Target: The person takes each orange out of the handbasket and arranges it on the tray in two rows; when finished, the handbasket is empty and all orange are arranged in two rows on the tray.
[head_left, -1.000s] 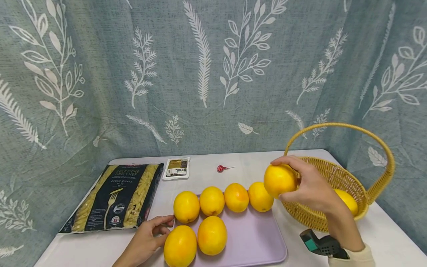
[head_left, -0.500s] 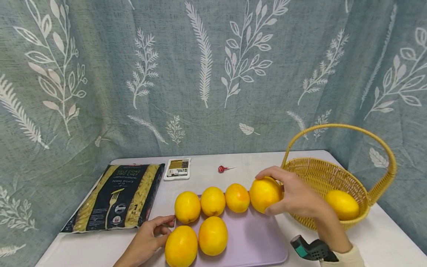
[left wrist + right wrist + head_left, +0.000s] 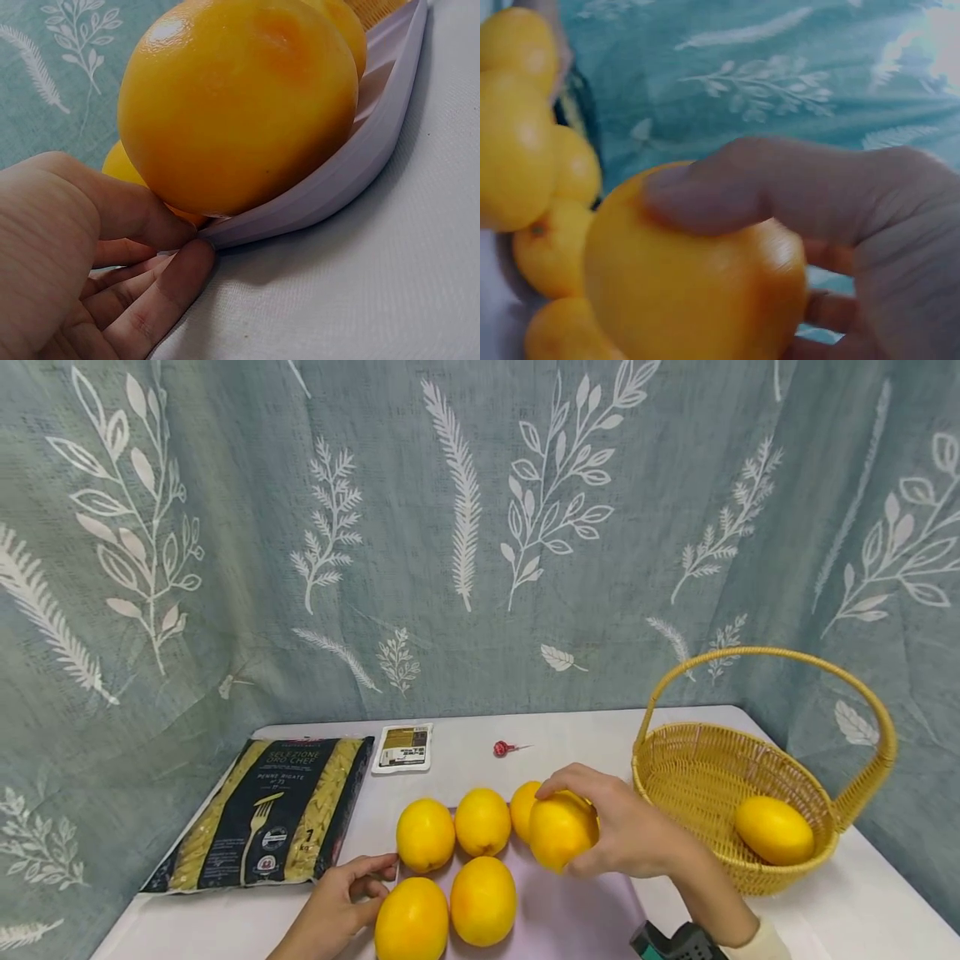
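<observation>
My right hand (image 3: 633,828) grips an orange (image 3: 561,832) over the lilac tray (image 3: 573,914), thumb on one side and fingers round the other. In the right wrist view the thumb lies across the peel of this orange (image 3: 697,285). Several other oranges sit on the tray: a back row, partly hidden by the held fruit and my hand, and two in front, such as the orange (image 3: 483,902). At the tray's left edge my left hand (image 3: 333,900) pinches the rim (image 3: 315,206) between thumb and fingers, close beside an orange (image 3: 240,105).
A wicker basket (image 3: 678,760) with a tall handle stands right of the tray, holding one orange (image 3: 774,829). On the left lies a bag of penne (image 3: 262,810). Behind the tray are a small flat packet (image 3: 402,748) and a red lollipop (image 3: 502,748). A patterned curtain (image 3: 480,543) surrounds the table.
My right hand has carried the orange leftward from beside the basket to above the tray's middle, lower than before. The left hand keeps its place at the rim. The view has tilted slightly.
</observation>
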